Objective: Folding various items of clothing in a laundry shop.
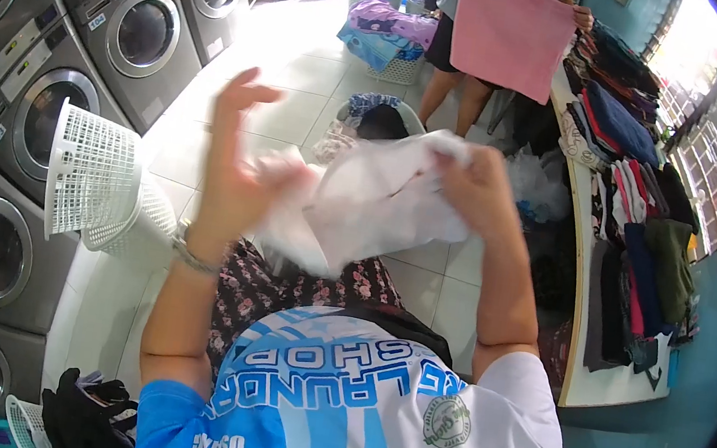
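A white cloth garment (382,200), blurred by motion, hangs in front of me above my lap. My right hand (474,185) grips its upper right corner between bent fingers. At the garment's left side is my left hand (245,174), raised, with a wide gap between the upper finger and the thumb. The thumb overlaps the cloth in view; blur hides whether it touches. Just beyond the garment stands a laundry basket (412,118) with a dark item and patterned clothes (337,140) in it, partly covered by the cloth.
Stacked front-loading machines (144,36) line the left. White plastic baskets (93,176) stand beside my left arm. Folded clothes (619,127) cover part of the long table (610,390) on the right. Ahead, another person holds up a pink towel (512,32) near a full basket (394,69).
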### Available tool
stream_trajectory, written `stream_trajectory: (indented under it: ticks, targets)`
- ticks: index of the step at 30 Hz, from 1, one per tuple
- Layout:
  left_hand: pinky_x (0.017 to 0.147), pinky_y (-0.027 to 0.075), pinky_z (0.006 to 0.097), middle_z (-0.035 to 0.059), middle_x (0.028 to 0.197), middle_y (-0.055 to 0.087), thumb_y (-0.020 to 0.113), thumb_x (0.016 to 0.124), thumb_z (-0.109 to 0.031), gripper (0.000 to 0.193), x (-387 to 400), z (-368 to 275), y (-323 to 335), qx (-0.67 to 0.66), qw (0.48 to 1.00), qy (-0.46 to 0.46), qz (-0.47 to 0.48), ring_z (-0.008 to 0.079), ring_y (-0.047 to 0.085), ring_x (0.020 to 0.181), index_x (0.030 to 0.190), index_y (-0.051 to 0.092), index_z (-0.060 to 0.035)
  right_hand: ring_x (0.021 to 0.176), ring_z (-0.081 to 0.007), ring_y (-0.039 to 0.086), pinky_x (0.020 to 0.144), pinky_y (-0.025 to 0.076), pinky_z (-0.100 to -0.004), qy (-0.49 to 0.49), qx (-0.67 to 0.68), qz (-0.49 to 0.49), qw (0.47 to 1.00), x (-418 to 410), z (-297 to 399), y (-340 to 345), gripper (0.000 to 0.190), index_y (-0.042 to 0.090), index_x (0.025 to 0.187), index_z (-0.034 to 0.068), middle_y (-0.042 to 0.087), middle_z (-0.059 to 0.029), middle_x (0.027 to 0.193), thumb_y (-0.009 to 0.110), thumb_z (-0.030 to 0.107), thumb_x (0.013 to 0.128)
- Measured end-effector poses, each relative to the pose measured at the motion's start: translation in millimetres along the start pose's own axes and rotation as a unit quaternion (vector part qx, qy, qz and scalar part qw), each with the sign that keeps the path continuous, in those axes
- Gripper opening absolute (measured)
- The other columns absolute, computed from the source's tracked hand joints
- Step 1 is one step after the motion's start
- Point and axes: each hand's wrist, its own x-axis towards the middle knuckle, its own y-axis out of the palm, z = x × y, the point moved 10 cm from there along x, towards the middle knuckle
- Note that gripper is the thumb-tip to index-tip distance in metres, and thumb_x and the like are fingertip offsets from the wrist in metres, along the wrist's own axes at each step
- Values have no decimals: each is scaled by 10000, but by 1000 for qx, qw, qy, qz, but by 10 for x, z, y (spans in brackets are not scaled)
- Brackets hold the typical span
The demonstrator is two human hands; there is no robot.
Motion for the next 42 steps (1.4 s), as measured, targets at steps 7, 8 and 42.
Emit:
stream_trajectory:
  ticks: [7, 8, 42]
  targets:
    - [828, 484, 300, 140, 1017, 662, 645, 783, -51, 206, 1, 591, 291, 179, 945, -215, 172, 214, 636, 966, 981, 610, -3, 597, -51, 557, 500, 414, -208, -38, 172, -211, 962, -509, 342, -505, 181, 685, 911, 26, 616, 15, 713, 651, 201, 880]
    - [727, 480, 306, 128, 906, 664, 636, 767, -71, 154, -2, 545, 215, 64, 960, -222, 161, 241, 634, 835, 906, 621, -5, 644, -66, 582, 526, 428, -203, 51, 285, -322, 902, -709, 115, -691, 216, 664, 979, 37, 635, -3, 785, 679, 221, 868]
    - [802, 494, 294, 141, 966, 671, 627, 919, -199, 202, 127, -592, 1151, -171, 944, 131, 249, 217, 610, 1022, 983, 650, -9, 870, -224, 668, 788, 503, -350, -76, 96, 42, 992, -432, 170, 807, 298, 596, 1013, 13, 621, -121, 1001, 458, -128, 788]
